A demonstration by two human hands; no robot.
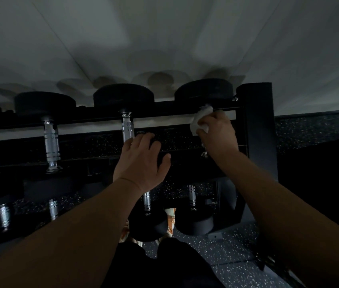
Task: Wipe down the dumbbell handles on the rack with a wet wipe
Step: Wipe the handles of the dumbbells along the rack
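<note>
A black dumbbell rack [256, 129] holds black dumbbells with chrome handles on two tiers. My right hand [216, 134] grips a crumpled white wet wipe [200, 119] wrapped around the rightmost top-tier handle, which is hidden under hand and wipe. My left hand [141, 161] lies open, fingers spread, on the near end of the middle top-tier dumbbell, just below its chrome handle [128, 127]. Another chrome handle [51, 142] stands bare to the left.
Lower-tier dumbbells [191, 204] sit below my arms. A white wall rises behind the rack. Speckled dark rubber floor [222, 252] lies under me, with my dark trousers and a shoe at the bottom centre. The rack's thick right post stands beside my right hand.
</note>
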